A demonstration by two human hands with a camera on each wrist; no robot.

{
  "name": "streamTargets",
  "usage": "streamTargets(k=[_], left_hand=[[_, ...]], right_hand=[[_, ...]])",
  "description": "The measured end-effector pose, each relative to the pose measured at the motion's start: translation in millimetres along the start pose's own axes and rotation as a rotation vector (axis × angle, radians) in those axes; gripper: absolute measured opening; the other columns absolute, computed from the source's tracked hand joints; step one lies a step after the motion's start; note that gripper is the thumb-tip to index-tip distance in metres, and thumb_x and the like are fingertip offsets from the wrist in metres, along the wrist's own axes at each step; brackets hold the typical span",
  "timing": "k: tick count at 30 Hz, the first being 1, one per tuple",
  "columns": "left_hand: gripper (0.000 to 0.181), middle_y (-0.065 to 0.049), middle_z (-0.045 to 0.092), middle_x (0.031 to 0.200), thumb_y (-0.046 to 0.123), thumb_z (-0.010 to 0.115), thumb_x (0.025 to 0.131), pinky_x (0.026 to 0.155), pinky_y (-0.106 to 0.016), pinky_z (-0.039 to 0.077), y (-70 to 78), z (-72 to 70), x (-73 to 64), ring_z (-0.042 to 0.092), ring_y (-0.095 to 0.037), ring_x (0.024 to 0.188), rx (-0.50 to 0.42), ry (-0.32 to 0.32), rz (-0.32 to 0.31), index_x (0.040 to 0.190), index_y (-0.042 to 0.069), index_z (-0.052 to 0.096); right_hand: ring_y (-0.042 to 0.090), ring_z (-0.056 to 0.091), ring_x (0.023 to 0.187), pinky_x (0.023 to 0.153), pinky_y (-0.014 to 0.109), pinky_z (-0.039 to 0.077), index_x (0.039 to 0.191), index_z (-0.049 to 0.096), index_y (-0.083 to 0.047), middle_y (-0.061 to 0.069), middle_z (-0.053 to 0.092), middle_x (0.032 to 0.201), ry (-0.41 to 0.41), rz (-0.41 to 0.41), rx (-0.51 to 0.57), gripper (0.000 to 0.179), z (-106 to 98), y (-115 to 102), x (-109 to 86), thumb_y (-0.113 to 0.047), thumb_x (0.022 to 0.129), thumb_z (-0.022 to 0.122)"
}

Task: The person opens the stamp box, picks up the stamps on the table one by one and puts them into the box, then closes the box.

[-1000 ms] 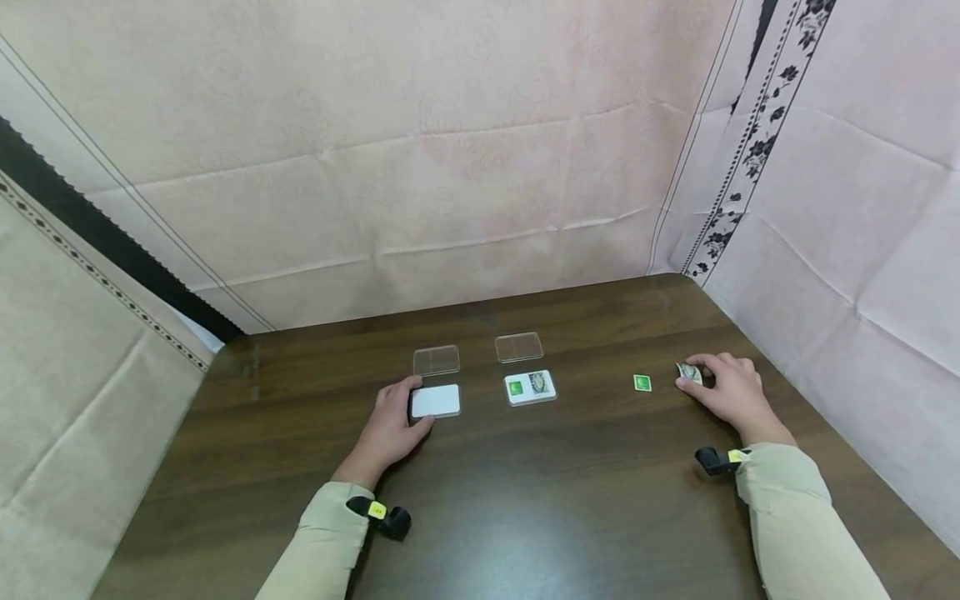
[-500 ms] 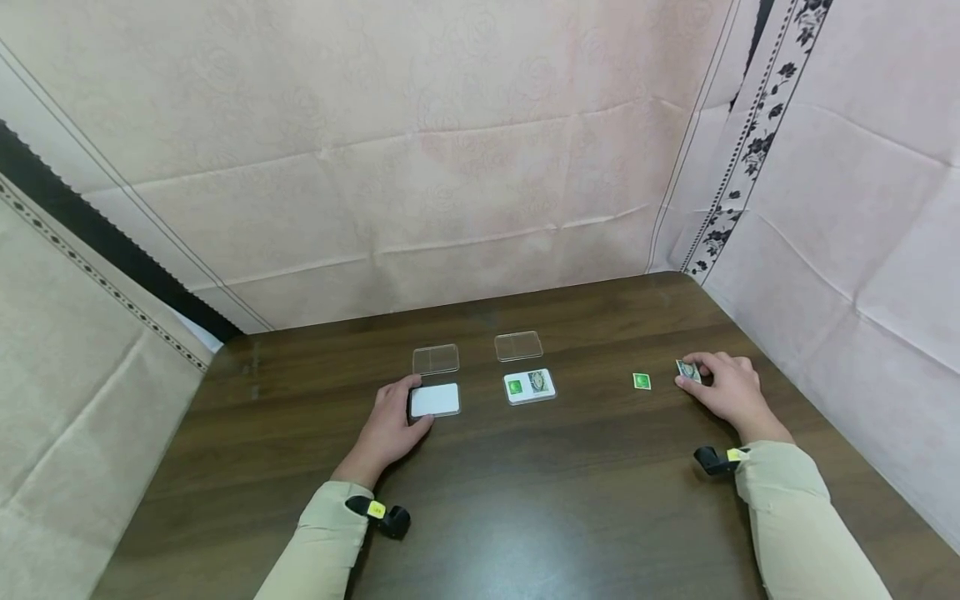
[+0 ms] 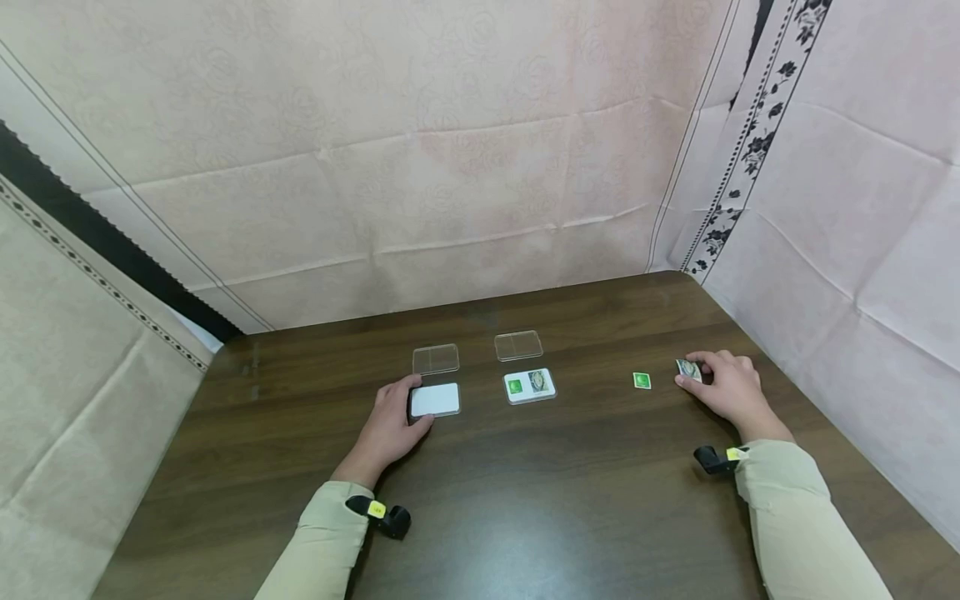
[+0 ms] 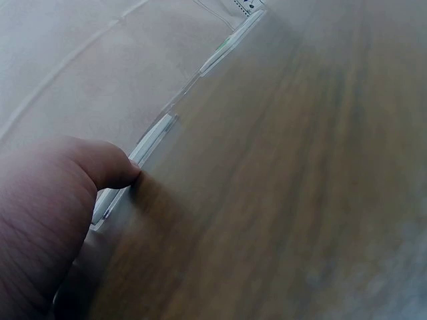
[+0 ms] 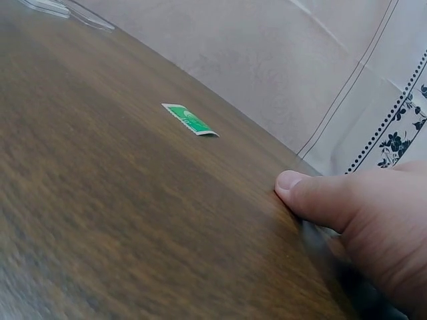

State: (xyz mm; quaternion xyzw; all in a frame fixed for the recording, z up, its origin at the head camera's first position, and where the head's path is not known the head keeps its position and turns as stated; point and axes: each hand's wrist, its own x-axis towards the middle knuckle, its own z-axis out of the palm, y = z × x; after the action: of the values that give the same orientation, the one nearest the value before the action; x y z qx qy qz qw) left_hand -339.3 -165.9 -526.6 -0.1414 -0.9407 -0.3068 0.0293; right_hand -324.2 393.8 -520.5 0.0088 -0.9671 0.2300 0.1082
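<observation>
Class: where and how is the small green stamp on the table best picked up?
Probably pinch the green stamp by its edge nearest the right hand, coming in low from that side: it is thin and nearly flat, but in the right wrist view that end seems to curl slightly.

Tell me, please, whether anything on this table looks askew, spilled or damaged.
Only a small thing: the green stamp on the table, left of the right hand, does not lie quite flat; in the right wrist view one end looks slightly curled up. I see no spill or plain damage.
</observation>
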Motion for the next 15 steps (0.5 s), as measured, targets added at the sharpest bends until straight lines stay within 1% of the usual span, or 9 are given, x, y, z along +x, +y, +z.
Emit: streamTargets(k=[5, 15], left_hand=[[0.067, -0.015, 0.047, 0.150, 0.028, 0.072, 0.093, 0.110, -0.055, 0.037, -0.2, 0.0, 0.2, 0.033, -0.035, 0.140, 0.002, -0.001, 0.003, 0.148, 0.008, 0.041], [0.066, -0.015, 0.046, 0.150, 0.028, 0.072, 0.093, 0.111, -0.054, 0.037, 0.8, -0.6, -0.3, 0.033, -0.035, 0.140, -0.002, -0.008, -0.010, 0.148, 0.008, 0.041]], right_hand=[[0.047, 0.041, 0.101, 0.084, 0.063, 0.029, 0.123, 0.065, -0.003, 0.020, 0.058, 0.106, 0.029, -0.013, 0.009, 0.051, 1.0, 0.6, -1.1, -0.044, 0.094, 0.070], [0.043, 0.043, 0.095, 0.081, 0.059, 0.030, 0.120, 0.068, -0.003, 0.014, 0.061, 0.093, 0.069, -0.048, 0.025, 0.042, 3.7, 0.6, 0.6, -0.035, 0.093, 0.073]])
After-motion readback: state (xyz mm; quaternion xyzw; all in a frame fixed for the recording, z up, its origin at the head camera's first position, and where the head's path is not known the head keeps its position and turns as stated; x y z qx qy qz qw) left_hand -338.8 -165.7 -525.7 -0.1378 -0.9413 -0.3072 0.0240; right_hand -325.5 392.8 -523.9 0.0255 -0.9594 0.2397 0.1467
